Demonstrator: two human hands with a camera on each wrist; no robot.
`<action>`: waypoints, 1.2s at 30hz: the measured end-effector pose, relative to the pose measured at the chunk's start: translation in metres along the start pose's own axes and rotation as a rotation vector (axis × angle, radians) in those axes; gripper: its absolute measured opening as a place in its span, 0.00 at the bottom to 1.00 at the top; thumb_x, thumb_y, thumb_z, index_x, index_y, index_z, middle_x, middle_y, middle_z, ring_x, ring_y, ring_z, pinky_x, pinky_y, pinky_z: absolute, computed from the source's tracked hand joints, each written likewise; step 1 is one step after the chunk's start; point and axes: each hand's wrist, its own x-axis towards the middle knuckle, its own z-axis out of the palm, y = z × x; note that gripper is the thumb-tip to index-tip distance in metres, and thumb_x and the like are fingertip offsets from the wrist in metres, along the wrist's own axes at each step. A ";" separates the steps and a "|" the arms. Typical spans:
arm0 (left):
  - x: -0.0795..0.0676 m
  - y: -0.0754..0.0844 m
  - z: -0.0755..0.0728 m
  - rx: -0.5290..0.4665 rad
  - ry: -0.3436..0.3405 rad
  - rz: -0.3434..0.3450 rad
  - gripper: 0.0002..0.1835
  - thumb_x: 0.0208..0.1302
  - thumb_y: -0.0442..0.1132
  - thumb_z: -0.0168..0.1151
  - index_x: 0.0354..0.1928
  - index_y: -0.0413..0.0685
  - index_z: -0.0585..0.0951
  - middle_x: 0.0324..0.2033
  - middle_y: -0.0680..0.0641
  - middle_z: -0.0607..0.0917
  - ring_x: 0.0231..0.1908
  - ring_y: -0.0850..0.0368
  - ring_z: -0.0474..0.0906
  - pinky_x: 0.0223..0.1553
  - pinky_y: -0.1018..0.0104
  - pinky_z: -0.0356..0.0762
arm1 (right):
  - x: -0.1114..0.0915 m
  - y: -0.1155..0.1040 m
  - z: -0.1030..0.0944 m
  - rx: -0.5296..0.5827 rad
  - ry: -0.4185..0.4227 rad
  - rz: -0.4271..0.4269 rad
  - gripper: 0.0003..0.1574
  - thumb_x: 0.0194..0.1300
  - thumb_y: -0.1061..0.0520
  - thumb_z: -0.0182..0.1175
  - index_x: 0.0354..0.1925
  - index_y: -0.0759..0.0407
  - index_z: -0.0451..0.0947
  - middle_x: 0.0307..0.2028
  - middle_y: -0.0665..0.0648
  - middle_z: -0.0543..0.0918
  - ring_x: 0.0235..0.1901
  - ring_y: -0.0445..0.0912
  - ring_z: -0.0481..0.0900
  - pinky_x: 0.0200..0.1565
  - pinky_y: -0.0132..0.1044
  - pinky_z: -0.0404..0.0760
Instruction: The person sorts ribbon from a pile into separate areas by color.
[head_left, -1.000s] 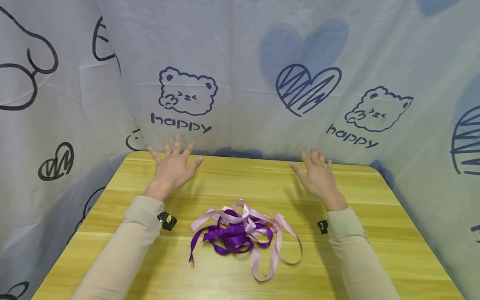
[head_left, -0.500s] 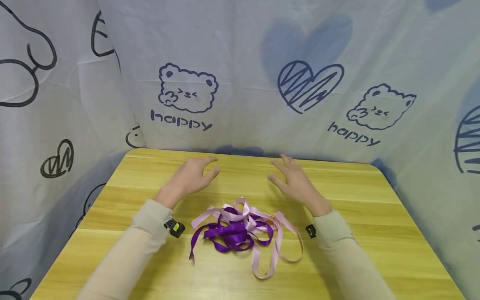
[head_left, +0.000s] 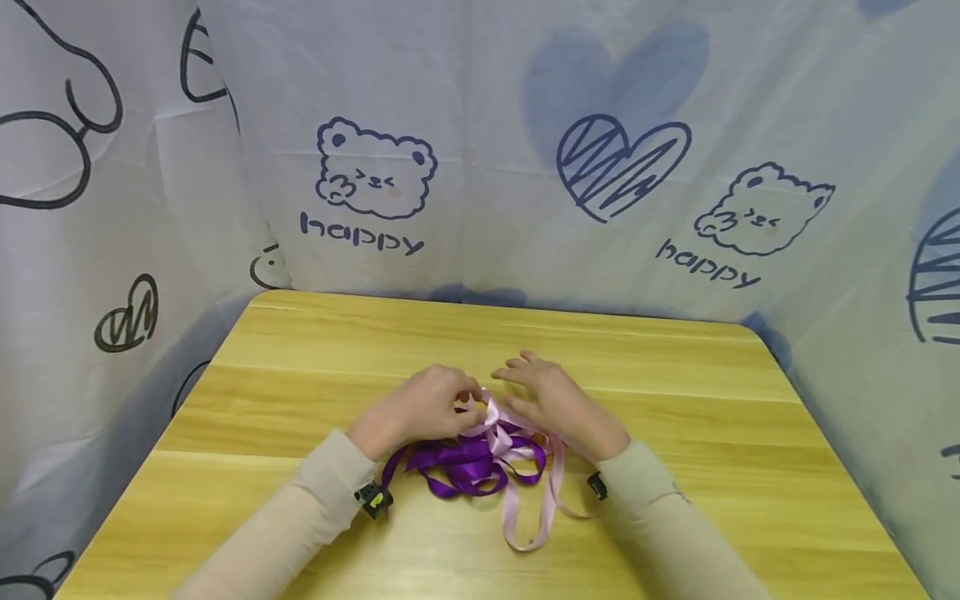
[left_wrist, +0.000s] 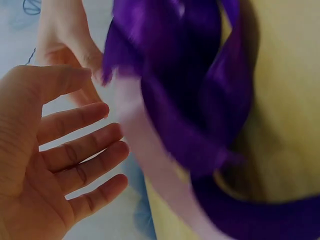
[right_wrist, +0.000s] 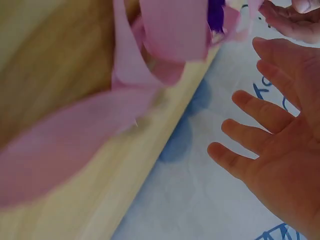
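A loose tangle of purple ribbon [head_left: 463, 468] and pink ribbon [head_left: 511, 510] lies mid-table in the head view. Over its left upper side my left hand [head_left: 423, 407] bends its fingers down close to the loops. In the left wrist view that left hand [left_wrist: 60, 155] has relaxed, spread fingers and an empty palm beside the purple ribbon [left_wrist: 190, 105]. My right hand [head_left: 562, 407] reaches in from the other side, fingers extended over the pink loops. The right wrist view shows this right hand [right_wrist: 280, 135] empty, apart from the pink ribbon [right_wrist: 75, 145].
The wooden table [head_left: 750, 450] has rounded back corners. Behind it hangs a pale curtain [head_left: 495, 217] printed with bears and hearts. A small black camera [head_left: 373, 498] sits at the left wrist, and another black camera [head_left: 597, 486] at the right.
Both hands have come inward and toward the person from the table's back edge, down to the ribbons. Their widely spread fingers have relaxed and bent. The ribbons look unmoved.
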 end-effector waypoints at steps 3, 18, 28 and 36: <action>0.000 0.002 0.007 0.015 -0.019 0.035 0.11 0.68 0.48 0.69 0.45 0.52 0.90 0.35 0.52 0.89 0.32 0.61 0.80 0.40 0.63 0.80 | -0.001 -0.002 0.005 -0.005 -0.012 -0.017 0.24 0.75 0.54 0.64 0.65 0.57 0.82 0.67 0.70 0.79 0.73 0.72 0.68 0.72 0.68 0.65; -0.001 -0.010 0.026 -0.029 0.052 0.030 0.06 0.69 0.41 0.68 0.34 0.52 0.89 0.27 0.57 0.84 0.27 0.63 0.72 0.35 0.67 0.73 | -0.006 -0.006 0.020 0.132 -0.054 -0.017 0.25 0.73 0.56 0.65 0.66 0.56 0.82 0.67 0.69 0.80 0.74 0.71 0.66 0.73 0.64 0.66; -0.005 -0.028 0.015 -0.274 0.123 -0.131 0.08 0.72 0.41 0.63 0.39 0.50 0.89 0.28 0.57 0.87 0.26 0.64 0.79 0.35 0.65 0.79 | 0.000 0.002 0.025 0.332 0.058 0.119 0.16 0.78 0.54 0.61 0.54 0.60 0.88 0.63 0.64 0.84 0.68 0.62 0.78 0.69 0.59 0.74; -0.012 -0.043 -0.006 -0.346 0.177 -0.191 0.09 0.74 0.41 0.61 0.41 0.50 0.89 0.36 0.45 0.90 0.38 0.58 0.81 0.46 0.58 0.77 | -0.002 0.007 0.018 0.348 0.081 0.273 0.20 0.78 0.53 0.53 0.57 0.64 0.82 0.66 0.65 0.80 0.67 0.60 0.76 0.70 0.58 0.72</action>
